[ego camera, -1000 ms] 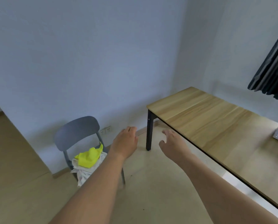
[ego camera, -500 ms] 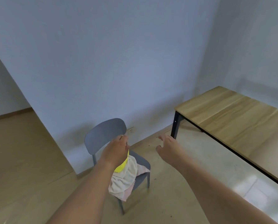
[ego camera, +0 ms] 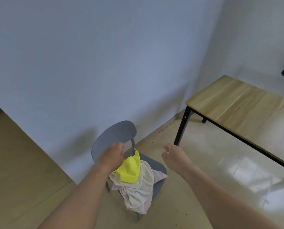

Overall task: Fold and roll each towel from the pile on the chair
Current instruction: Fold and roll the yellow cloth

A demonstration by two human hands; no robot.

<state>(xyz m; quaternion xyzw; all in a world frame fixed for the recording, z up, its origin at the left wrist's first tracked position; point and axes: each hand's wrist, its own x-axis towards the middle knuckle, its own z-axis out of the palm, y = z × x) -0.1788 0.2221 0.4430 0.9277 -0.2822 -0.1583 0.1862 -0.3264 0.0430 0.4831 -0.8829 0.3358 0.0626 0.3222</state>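
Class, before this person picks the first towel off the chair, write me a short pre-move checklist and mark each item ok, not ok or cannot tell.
1. Towel pile within view: ok; yellow towel lies on top of the cream towel on the grey chair.
2. Left hand free: ok, over the yellow towel, nothing visibly gripped.
3. Right hand free: ok, holds nothing, loosely curled, beside the chair.
4. Folding surface ready: ok; the visible part of the wooden table is bare.
5. Number of towels in the pile: cannot tell; a pink towel shows underneath.

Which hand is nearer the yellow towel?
Left. The left hand hovers right at the yellow towel's upper left edge; the right hand hangs off to its right, apart.
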